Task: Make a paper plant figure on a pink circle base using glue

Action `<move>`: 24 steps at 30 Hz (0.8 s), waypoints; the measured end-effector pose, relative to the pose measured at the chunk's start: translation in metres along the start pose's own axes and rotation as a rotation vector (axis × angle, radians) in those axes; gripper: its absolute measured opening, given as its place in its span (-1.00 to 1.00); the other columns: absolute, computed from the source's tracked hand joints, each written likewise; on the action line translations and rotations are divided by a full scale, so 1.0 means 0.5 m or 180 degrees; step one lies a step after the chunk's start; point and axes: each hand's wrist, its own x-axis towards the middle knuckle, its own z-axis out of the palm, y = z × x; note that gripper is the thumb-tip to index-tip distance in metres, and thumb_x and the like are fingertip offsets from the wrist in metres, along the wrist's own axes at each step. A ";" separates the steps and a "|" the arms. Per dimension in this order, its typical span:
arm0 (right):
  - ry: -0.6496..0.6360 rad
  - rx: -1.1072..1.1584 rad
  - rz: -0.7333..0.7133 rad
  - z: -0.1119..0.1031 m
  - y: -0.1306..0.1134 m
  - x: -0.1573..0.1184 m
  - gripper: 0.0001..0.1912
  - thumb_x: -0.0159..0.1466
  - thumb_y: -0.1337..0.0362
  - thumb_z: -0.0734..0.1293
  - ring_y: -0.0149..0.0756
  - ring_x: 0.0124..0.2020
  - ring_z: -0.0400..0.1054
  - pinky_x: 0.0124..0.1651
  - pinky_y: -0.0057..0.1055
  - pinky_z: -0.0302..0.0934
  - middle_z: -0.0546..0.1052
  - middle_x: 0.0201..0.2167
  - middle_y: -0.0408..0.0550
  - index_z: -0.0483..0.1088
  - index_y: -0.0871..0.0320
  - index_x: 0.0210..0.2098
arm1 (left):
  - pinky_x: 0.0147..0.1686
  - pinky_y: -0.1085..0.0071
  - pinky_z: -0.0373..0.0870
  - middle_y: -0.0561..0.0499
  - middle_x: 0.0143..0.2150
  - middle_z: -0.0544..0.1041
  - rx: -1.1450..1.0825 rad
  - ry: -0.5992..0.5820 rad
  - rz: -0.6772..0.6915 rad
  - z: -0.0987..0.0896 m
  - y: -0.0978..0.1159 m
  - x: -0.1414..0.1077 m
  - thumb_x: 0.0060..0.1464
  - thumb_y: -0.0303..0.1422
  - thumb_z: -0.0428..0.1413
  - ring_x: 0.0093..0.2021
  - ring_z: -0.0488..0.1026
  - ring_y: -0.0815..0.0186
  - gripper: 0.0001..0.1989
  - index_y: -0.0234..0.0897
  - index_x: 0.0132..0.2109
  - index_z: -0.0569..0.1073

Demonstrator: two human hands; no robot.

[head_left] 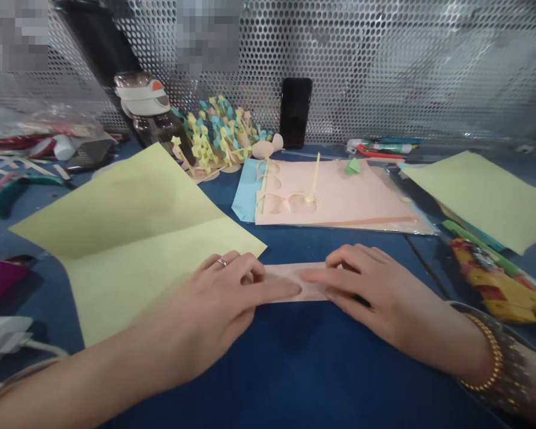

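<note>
A folded strip of pale pink paper (pixel 290 283) lies crosswise on the blue table between my hands. My left hand (pixel 226 292), with a ring on one finger, holds the strip's left end; its fingers are curled and the thumb stretches along the top of the paper. At the right end, my right hand (pixel 370 286) grips the strip, its index finger laid on the surface and its thumb at the near edge. Parts of both ends are hidden under the fingers. A large creased yellow sheet (pixel 152 220) reaches beneath or beside my left hand.
Pink sheets (pixel 352 190) with paper cutouts lie behind the strip. Farther back stand paper stars on strips (pixel 223 134), a bottle (pixel 154 113) and a phone (pixel 295 113). At right are a yellow utility knife (pixel 495 283) and more paper (pixel 491 190); a white charger (pixel 4 339) sits left.
</note>
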 end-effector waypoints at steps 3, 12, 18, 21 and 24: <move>0.0018 -0.0363 -0.0379 -0.001 -0.004 0.000 -0.47 0.35 0.47 0.12 -0.23 -0.26 0.26 -0.21 -0.21 0.15 0.35 -0.18 -0.05 0.22 -0.24 0.16 | -0.16 0.22 0.25 0.05 -0.17 0.34 0.0294 -0.0091 0.0108 0.002 0.004 -0.002 0.16 -0.59 -0.10 -0.20 0.31 0.23 -0.40 0.29 0.15 0.24; 0.0385 -0.0855 -0.0825 0.002 -0.004 -0.002 -0.55 0.43 0.39 -0.02 -0.23 -0.34 0.27 -0.29 -0.28 0.09 0.44 -0.27 -0.01 0.40 -0.11 0.02 | -0.18 0.22 0.21 0.06 -0.20 0.35 0.0636 0.0112 0.0177 0.021 -0.003 -0.009 0.14 -0.57 -0.03 -0.24 0.29 0.23 -0.41 0.29 0.15 0.26; 0.0425 -0.0810 -0.0842 -0.008 0.009 -0.013 -0.59 0.40 0.42 0.04 -0.26 -0.36 0.25 -0.27 -0.31 0.06 0.46 -0.27 -0.07 0.45 -0.09 -0.09 | -0.11 0.21 0.18 0.09 -0.12 0.42 0.0663 0.0217 0.0241 0.004 -0.017 -0.021 0.11 -0.61 -0.03 -0.18 0.33 0.23 -0.44 0.21 0.08 0.35; 0.0326 -0.0709 -0.0750 -0.018 0.030 -0.031 -0.57 0.36 0.46 0.07 -0.23 -0.28 0.28 -0.22 -0.29 0.06 0.46 -0.21 -0.07 0.45 -0.11 -0.09 | -0.08 0.22 0.16 0.12 -0.15 0.46 0.0736 0.0408 0.0369 -0.006 -0.025 -0.027 0.09 -0.63 -0.06 -0.19 0.35 0.24 -0.50 0.12 -0.04 0.44; 0.0201 -0.0629 -0.0687 -0.029 0.048 -0.047 -0.50 0.30 0.53 0.07 -0.21 -0.23 0.30 -0.20 -0.27 0.07 0.46 -0.18 -0.09 0.45 -0.13 -0.08 | -0.08 0.27 0.16 0.17 -0.21 0.50 0.0844 0.0607 0.0456 -0.008 -0.030 -0.031 0.09 -0.63 -0.07 -0.22 0.38 0.29 -0.55 0.07 -0.12 0.47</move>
